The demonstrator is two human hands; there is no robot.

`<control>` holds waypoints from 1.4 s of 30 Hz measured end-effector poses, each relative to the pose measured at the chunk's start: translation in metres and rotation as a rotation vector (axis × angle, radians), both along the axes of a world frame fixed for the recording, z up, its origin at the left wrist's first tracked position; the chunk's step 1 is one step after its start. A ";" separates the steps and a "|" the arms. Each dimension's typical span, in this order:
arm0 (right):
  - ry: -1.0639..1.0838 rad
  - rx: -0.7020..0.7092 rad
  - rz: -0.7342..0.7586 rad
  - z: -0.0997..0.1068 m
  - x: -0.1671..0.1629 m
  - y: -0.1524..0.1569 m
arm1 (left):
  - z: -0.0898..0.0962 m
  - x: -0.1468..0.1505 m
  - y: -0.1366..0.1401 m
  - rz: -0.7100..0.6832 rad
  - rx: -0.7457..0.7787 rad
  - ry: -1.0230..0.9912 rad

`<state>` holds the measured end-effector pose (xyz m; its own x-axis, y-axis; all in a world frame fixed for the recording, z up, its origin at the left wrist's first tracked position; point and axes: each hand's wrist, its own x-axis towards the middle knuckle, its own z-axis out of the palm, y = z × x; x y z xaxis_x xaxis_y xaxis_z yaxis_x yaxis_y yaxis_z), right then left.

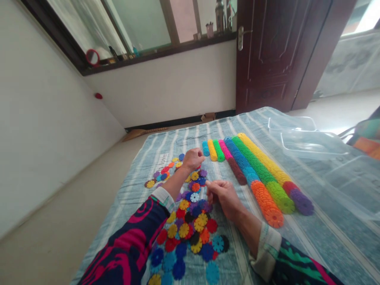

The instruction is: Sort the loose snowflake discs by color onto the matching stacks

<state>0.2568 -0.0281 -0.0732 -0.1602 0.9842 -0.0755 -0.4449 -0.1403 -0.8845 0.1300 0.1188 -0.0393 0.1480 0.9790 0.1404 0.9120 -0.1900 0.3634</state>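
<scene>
My left hand (193,158) is curled closed over the far end of a loose spread of notched plastic discs (184,205). Anything in its fingers is hidden. Closer to me, my right hand (223,196) has its thumb and fingers bent together at the right side of the spread, beside blue and purple discs; I cannot make out what it holds. The loose discs are mixed yellow, red, blue, purple, orange and black. Right of my hands lie rows of stacked discs sorted by colour, among them a short light blue row (206,148), an orange row (267,204) and a long yellow row (261,158).
A striped blue-grey cloth (133,198) lies under everything. Clear plastic boxes (313,144) and a clear lid-like sheet (353,186) sit at the right. Part of a person in colourful clothing (368,136) shows at the right edge. Beyond are a wall and a brown door (276,51).
</scene>
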 end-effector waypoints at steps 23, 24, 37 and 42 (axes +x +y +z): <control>0.073 -0.009 -0.042 0.005 0.011 0.000 | 0.019 0.002 -0.211 -0.528 -0.401 0.233; 0.075 -0.007 -0.041 0.005 0.011 0.000 | 0.019 0.004 -0.210 -0.534 -0.413 0.251; 0.100 -0.021 -0.044 0.002 0.005 0.003 | 0.027 -0.032 -0.152 -0.323 -0.576 -0.263; 0.091 -0.020 -0.034 0.002 0.003 0.003 | 0.021 -0.045 -0.077 -0.169 -0.212 -0.257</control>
<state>0.2599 -0.0250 -0.0709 -0.1339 0.9876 -0.0824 -0.5278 -0.1414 -0.8375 0.0852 0.0418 -0.0181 0.2962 0.9551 -0.0093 0.7481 -0.2260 0.6240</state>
